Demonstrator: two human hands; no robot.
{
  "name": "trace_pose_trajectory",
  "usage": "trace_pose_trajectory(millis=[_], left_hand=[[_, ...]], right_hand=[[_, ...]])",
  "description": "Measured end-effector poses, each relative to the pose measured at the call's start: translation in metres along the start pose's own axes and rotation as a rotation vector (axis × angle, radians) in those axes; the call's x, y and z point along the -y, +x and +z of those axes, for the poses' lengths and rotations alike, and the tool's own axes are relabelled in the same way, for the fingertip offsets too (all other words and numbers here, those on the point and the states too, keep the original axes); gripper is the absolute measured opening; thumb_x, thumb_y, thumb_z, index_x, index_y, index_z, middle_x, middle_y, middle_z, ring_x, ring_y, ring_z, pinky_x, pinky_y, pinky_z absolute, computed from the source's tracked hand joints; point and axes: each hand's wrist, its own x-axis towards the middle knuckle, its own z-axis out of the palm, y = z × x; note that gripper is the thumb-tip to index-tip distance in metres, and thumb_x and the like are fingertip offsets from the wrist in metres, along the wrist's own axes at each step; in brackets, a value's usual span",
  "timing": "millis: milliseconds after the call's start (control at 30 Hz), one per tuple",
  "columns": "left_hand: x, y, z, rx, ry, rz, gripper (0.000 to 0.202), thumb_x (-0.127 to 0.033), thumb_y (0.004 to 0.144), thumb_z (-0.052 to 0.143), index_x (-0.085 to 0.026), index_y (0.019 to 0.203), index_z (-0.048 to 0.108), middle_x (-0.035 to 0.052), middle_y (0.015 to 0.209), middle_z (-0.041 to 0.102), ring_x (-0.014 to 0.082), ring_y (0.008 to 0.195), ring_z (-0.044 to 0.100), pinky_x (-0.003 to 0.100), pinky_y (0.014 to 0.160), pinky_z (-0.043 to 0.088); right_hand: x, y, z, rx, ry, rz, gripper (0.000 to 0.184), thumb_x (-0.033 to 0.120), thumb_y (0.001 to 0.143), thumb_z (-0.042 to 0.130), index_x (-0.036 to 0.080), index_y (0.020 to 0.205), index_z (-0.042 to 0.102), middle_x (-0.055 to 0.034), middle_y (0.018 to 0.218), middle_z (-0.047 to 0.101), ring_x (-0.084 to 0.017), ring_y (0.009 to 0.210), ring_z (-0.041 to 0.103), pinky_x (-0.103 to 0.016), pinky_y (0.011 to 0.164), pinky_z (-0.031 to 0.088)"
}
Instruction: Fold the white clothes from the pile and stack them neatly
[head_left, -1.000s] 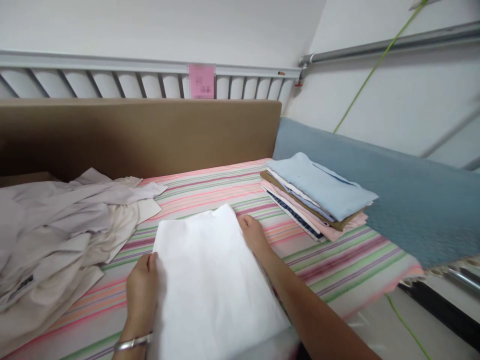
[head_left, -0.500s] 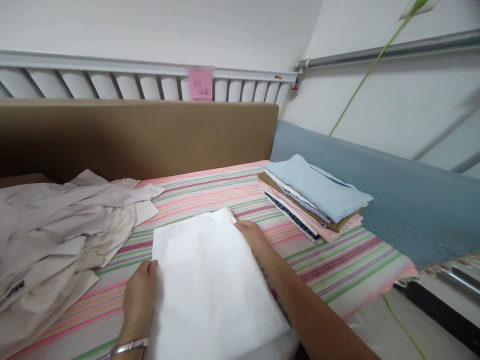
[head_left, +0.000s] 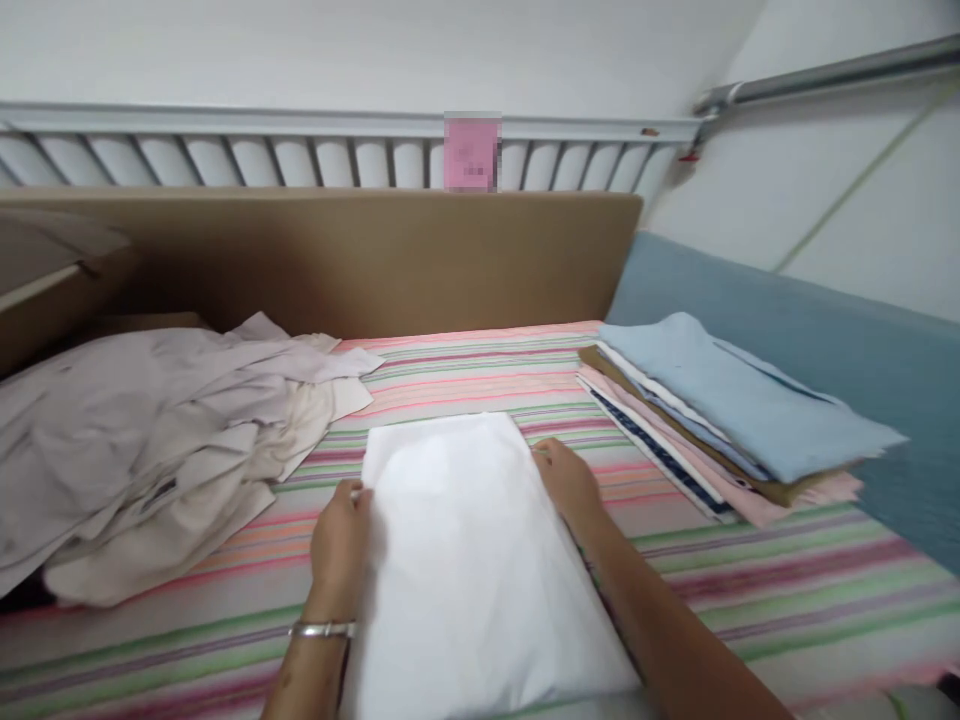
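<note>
Striped counter (head_left: 750, 580). Folded white cloth (head_left: 465, 560), centre: likely light, soft and limp; take by both side edges. Left hand (head_left: 339, 540) at nine o'clock, right hand (head_left: 570, 485) at three; cannot tell whether fingers grip.

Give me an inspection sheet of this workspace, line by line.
Surface: striped sheet, flat.
Job's things: folded white cloth lying in the middle.
Clutter: heap of pale garments left; stack of folded clothes right.
Hands: left hand at the cloth's left edge, grip unclear; right hand flat at its right edge.
Cables: thin green line on the wall, blurred.
Surroundings: brown board, white railing, metal pipe.
</note>
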Motion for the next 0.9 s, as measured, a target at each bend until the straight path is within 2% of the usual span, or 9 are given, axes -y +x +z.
trace_pose_trajectory(millis=[67,133,200,233,333,433,533,700,900], left_hand=[[-0.012,-0.012,-0.005,-0.110,-0.015,0.106,0.041,-0.032,0.085,0.040,-0.015,0.121,0.046,0.0134,0.110,0.062,0.0233,0.098,0.059,0.034,0.081,0.044],[-0.026,-0.029,-0.002,-0.154,0.023,0.304,0.048,-0.032,0.085,0.042,-0.014,0.129,0.040,0.0146,0.130,0.049,0.0253,0.119,0.045,0.039,0.096,0.038],[-0.038,-0.049,0.011,-0.085,0.082,0.487,0.054,-0.038,0.084,0.044,-0.019,0.134,0.036,0.0114,0.142,0.035,0.0277,0.132,0.027,0.046,0.104,0.028],[-0.041,-0.058,0.020,-0.036,0.111,0.538,0.057,-0.042,0.084,0.044,-0.022,0.136,0.033,0.0098,0.145,0.030,0.0289,0.134,0.021,0.050,0.105,0.025],[-0.040,-0.079,0.047,0.037,0.172,0.531,0.062,-0.050,0.083,0.042,-0.026,0.139,0.028,0.0097,0.148,0.020,0.0329,0.136,0.010,0.060,0.105,0.016],[-0.033,-0.083,0.062,0.024,0.188,0.460,0.066,-0.054,0.081,0.041,-0.029,0.140,0.024,0.0108,0.149,0.016,0.0367,0.135,0.006,0.065,0.103,0.011],[-0.030,-0.081,0.065,0.026,0.192,0.448,0.067,-0.053,0.080,0.043,-0.031,0.140,0.022,0.0102,0.149,0.015,0.0380,0.135,0.006,0.066,0.102,0.009],[-0.031,-0.081,0.067,0.033,0.247,0.403,0.059,-0.044,0.083,0.042,-0.031,0.138,0.025,0.0093,0.149,0.016,0.0374,0.135,0.006,0.069,0.100,0.007],[-0.031,-0.076,0.069,0.092,0.252,0.384,0.058,-0.047,0.083,0.040,-0.031,0.137,0.027,0.0075,0.149,0.016,0.0357,0.136,0.006,0.068,0.099,0.008]], right_hand=[[0.007,-0.005,-0.006,-0.112,-0.027,-0.162,0.034,0.029,0.085,0.040,0.017,0.112,0.055,-0.0108,0.111,0.060,-0.022,0.103,0.053,-0.032,0.083,0.040],[0.020,-0.016,-0.008,-0.150,-0.039,-0.419,0.043,0.036,0.086,0.040,0.016,0.123,0.049,-0.0118,0.128,0.049,-0.023,0.121,0.041,-0.036,0.098,0.033],[0.033,-0.030,-0.003,-0.075,-0.072,-0.630,0.049,0.043,0.087,0.039,0.018,0.129,0.044,-0.0096,0.139,0.038,-0.024,0.130,0.028,-0.040,0.105,0.025],[0.038,-0.037,0.001,-0.021,-0.101,-0.679,0.051,0.045,0.088,0.038,0.020,0.132,0.041,-0.0084,0.142,0.034,-0.025,0.132,0.024,-0.043,0.106,0.024],[0.042,-0.049,0.020,0.094,-0.195,-0.646,0.052,0.048,0.088,0.036,0.026,0.135,0.037,-0.0074,0.145,0.028,-0.027,0.134,0.020,-0.049,0.104,0.024],[0.032,-0.044,0.036,0.088,-0.253,-0.559,0.050,0.047,0.088,0.036,0.028,0.135,0.037,-0.0075,0.144,0.029,-0.029,0.133,0.021,-0.052,0.102,0.025],[0.021,-0.034,0.042,0.045,-0.285,-0.499,0.049,0.045,0.088,0.038,0.029,0.134,0.038,-0.0073,0.144,0.030,-0.029,0.133,0.023,-0.053,0.102,0.025],[0.016,-0.031,0.039,0.062,-0.308,-0.422,0.050,0.047,0.089,0.037,0.029,0.136,0.036,-0.0084,0.143,0.031,-0.027,0.133,0.022,-0.048,0.104,0.023],[0.016,-0.029,0.039,0.055,-0.237,-0.399,0.050,0.048,0.088,0.037,0.030,0.135,0.037,-0.0066,0.144,0.031,-0.025,0.133,0.022,-0.046,0.105,0.022]])
